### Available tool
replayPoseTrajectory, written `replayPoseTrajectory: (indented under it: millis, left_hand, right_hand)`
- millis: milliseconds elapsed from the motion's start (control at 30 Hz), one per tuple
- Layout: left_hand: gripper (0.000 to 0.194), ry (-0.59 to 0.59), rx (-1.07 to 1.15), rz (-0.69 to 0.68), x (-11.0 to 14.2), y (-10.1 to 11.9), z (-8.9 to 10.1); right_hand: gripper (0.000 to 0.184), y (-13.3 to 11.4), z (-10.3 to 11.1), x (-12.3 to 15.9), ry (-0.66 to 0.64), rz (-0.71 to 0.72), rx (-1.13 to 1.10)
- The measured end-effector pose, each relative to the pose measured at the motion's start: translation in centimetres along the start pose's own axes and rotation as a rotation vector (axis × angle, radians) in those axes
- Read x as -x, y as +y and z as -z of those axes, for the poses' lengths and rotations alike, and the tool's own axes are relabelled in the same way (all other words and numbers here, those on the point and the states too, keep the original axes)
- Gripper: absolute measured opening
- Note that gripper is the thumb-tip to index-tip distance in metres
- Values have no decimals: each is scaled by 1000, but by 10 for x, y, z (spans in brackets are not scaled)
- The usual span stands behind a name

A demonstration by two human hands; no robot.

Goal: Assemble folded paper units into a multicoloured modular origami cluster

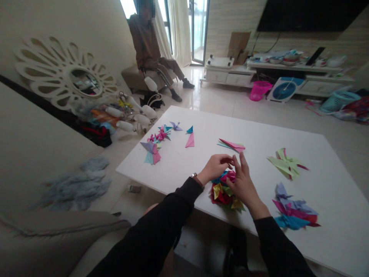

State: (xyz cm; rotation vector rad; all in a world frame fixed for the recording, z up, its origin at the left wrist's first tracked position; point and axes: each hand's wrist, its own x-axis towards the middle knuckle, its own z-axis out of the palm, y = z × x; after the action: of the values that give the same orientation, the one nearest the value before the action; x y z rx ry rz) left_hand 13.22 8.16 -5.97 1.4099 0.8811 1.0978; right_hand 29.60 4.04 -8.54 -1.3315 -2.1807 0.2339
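Note:
A heap of folded paper cranes [221,194] in red, yellow, blue, pink and green lies near the front edge of the white table [161,175]. Over its back side is my left hand [216,168], fingers bent together; anything between the fingertips is hidden. My right hand [245,186] is just right of it, fingers raised and spread, its thumb by a pink folded paper [230,176] on the heap. The fingertips of both hands are close together. Behind them lie flat, partly folded pink, red and blue papers [233,146].
At the right are light green folded papers [288,164] and a purple, magenta and blue pile [295,209]. More folded papers [151,152] lie on the left, with a pink and blue piece [190,139] nearby. A person [148,46] sits beyond the table; a chandelier [138,115] stands on the floor.

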Motion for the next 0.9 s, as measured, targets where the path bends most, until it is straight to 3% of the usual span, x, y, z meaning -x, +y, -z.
replayPoseTrajectory:
  millis: [100,300,500,700,900]
  left_hand:
    - [35,-119,55,81,-1,-7,-5]
    - [28,-172,30,112,-1,-10,-9]
    - [31,-142,179,225,0,-9,-11]
    - [35,-112,311,206,-2,-3,-10]
    - [30,-93,293,210,-2,1,-10]
  right_hand:
    - [110,-2,0,-1,2,-16,8]
    - [113,4,2,-3,41,-20,43]
    - [114,13,4,-4,85,-55,26]
    - [109,10,0,-3,84,-54,6]
    - [106,8,0,-2,92,-43,6]
